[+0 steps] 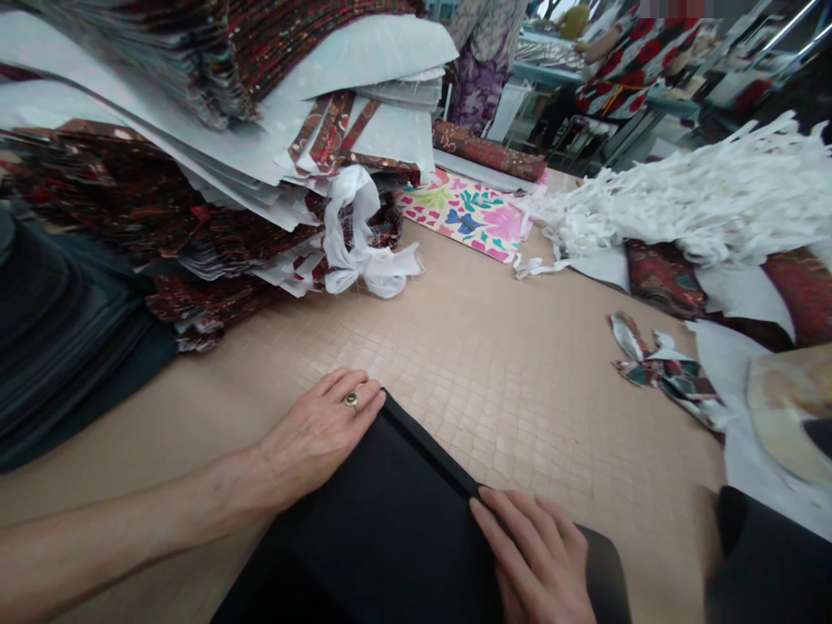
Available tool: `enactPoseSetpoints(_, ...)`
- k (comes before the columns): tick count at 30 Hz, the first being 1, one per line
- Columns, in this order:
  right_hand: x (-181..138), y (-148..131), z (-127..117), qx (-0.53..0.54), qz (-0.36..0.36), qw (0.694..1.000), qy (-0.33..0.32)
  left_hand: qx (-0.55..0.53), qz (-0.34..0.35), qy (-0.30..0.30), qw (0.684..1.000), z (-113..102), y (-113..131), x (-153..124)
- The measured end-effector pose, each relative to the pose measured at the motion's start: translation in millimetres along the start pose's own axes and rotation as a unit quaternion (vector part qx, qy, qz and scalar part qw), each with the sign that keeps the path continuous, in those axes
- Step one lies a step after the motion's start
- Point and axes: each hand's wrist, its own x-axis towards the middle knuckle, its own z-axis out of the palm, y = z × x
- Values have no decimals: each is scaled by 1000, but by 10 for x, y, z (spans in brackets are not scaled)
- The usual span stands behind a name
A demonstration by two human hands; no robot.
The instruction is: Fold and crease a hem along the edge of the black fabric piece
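Observation:
A black piece of fabric (377, 520) lies on the table in front of me, with a narrow strip folded over along its far edge. My left hand (318, 433), wearing a ring, grips the far left corner of that fold, fingers together. At the other end of the fold, my right hand (536, 550) pinches the edge between thumb and fingers. Between the hands the folded edge runs straight, slanting down to the right. The left thumb is hidden. Part of the black cloth shows beyond my right hand.
Tall stacks of dark red patterned fabric (214, 225) and dark cloth (71, 347) stand left on the tan table (448, 329). White strips (702, 199) pile up at right, near fabric scraps (669, 368). A floral piece (464, 212) lies at the back. Other people work beyond.

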Motion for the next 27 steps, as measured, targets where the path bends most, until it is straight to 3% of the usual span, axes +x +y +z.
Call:
enactPoseSetpoints(5,-16,-26,-33,34,51,998,20,-138,117,6,983,-4,412,215)
enactPoseSetpoints(9,-153,63,-105,41,148,987,40,-157,143,-24,977,155,682,360)
enactPoseSetpoints(15,-284,145,-160,50,145,988,25,-129,178,26,975,211,749,353)
enactPoseSetpoints(20,-312,105,-116,55,144,988,16,-113,208,21,971,200,759,327)
enactPoseSetpoints(22,-296,107,-124,51,143,988,14,-133,185,0,974,198,775,342)
enactPoseSetpoints(27,-153,109,-226,115,167,979,29,-282,18,-55,958,179,843,423)
